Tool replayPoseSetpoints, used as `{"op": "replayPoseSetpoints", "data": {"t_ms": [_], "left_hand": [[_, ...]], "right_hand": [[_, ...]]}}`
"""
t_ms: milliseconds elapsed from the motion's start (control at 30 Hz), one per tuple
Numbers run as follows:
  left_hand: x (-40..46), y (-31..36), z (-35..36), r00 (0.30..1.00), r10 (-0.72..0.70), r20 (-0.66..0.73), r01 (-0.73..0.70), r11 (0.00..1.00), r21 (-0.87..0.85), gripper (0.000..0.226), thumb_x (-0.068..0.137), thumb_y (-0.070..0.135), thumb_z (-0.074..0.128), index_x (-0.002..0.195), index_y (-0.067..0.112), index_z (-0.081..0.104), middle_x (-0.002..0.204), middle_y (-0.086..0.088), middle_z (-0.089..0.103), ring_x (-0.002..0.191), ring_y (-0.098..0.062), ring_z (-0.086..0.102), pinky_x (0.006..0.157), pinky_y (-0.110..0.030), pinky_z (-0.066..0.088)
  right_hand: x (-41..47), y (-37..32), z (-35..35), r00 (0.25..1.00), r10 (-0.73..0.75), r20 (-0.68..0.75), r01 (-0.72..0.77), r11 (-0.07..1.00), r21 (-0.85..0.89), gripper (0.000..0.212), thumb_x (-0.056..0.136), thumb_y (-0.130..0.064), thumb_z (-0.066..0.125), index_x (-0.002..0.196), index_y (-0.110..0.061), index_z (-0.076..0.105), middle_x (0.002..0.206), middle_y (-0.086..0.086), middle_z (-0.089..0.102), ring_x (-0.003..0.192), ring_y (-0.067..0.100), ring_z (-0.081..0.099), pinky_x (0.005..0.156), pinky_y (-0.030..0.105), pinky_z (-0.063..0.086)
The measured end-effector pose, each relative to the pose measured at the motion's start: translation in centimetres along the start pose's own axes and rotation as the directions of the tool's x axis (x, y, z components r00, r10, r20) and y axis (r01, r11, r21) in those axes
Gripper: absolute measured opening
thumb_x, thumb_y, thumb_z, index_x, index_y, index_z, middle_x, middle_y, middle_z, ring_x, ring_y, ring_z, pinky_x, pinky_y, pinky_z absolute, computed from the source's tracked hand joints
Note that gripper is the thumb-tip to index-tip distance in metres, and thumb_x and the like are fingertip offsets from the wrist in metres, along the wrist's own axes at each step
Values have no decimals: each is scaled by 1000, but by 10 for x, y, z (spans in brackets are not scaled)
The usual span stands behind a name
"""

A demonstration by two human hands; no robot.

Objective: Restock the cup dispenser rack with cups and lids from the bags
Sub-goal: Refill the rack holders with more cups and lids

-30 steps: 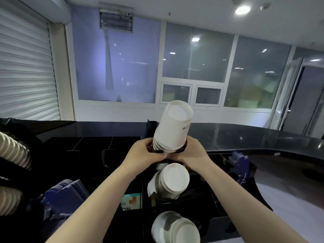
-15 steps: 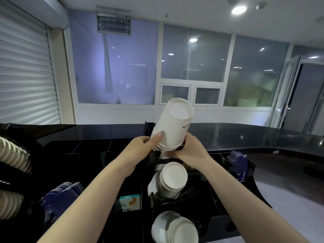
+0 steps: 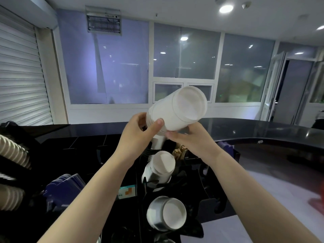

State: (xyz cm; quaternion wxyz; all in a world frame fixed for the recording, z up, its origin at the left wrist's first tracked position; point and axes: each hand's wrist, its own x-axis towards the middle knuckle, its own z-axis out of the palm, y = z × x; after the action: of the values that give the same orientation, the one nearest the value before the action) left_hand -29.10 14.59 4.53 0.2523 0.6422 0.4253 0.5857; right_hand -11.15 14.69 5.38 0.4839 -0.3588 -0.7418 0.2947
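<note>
We hold a stack of white paper cups (image 3: 177, 109) up in front of us, tilted so that its closed bottom faces up and to the right and its open end points down toward the cup dispenser rack (image 3: 177, 176). Our left hand (image 3: 138, 132) grips the stack near its lower end, thumb across the near side and fingers curled round the far side. Our right hand (image 3: 189, 137) supports the stack from beneath, its fingers touching the lower edge; we cannot tell how far they wrap round it.

Just under the lifted stack a white cup (image 3: 157, 142) pokes out of the rack's top slot. Below it a second cup stack (image 3: 160, 167) juts from the middle slot, and a third cup stack (image 3: 166, 213) from the lowest slot, each showing its round white bottom.

The rack is black and stands on a dark table (image 3: 263, 132) with a glossy curved top. To the left of the rack lie blue sleeves (image 3: 64, 186), and at the far left edge two rows of ribbed lids (image 3: 12, 153) are partly in view. A small coloured screen (image 3: 127, 192) shows between our forearms.
</note>
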Motion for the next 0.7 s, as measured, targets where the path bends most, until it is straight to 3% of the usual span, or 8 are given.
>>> {"op": "replayPoseSetpoints", "data": {"t_ms": [100, 200, 267, 400, 567, 700], "left_hand": [[-14, 2, 1, 1000, 14, -15, -14, 999, -29, 66, 70, 58, 72, 123, 22, 55, 116, 10, 64, 105, 1, 59, 87, -19, 48], [-26, 1, 1, 999, 20, -49, -23, 997, -69, 38, 77, 37, 72, 111, 33, 54, 105, 14, 64, 90, 11, 61, 69, -6, 47], [-36, -1, -2, 998, -9, -57, 3, 994, -105, 40, 80, 32, 72, 116, 30, 54, 105, 12, 63, 88, 8, 62, 65, -6, 47], [-64, -4, -8, 996, -78, -38, 73, 988, -136, 56, 78, 34, 73, 129, 22, 52, 113, 5, 64, 96, -3, 65, 77, -18, 49], [-108, -5, -14, 992, -125, 15, 126, 982, -137, 53, 78, 30, 74, 127, 26, 54, 111, 9, 66, 94, 3, 64, 71, -13, 52], [-149, -10, -19, 978, -197, 62, 204, 971, -126, 57, 77, 29, 76, 130, 29, 52, 115, 12, 64, 95, -1, 66, 78, -22, 51]], "right_hand": [[-15, -8, 1, 999, -40, -29, 41, 999, 31, 49, 81, -14, 75, 126, -19, 56, 119, -4, 65, 114, 8, 58, 99, 32, 48], [-31, -16, 5, 995, -75, -64, 79, 995, 55, 43, 79, -5, 75, 118, -15, 61, 108, -7, 69, 103, 1, 62, 84, 17, 50], [-43, -20, 7, 990, -101, -96, 107, 992, 64, 46, 77, 0, 75, 119, -10, 59, 107, -5, 68, 101, 0, 62, 81, 16, 51], [-72, -29, 16, 971, -116, -208, 158, 968, 195, 66, 73, 4, 77, 130, -7, 46, 126, 7, 57, 118, 16, 56, 94, 35, 51], [-117, -40, 29, 944, -117, -308, 192, 955, 224, 65, 70, -12, 76, 125, -25, 45, 121, -9, 55, 114, 6, 54, 86, 24, 50], [-156, -48, 38, 941, -55, -334, 128, 972, 199, 61, 69, -15, 76, 121, -28, 49, 118, -10, 57, 110, 2, 56, 81, 17, 49]]}}
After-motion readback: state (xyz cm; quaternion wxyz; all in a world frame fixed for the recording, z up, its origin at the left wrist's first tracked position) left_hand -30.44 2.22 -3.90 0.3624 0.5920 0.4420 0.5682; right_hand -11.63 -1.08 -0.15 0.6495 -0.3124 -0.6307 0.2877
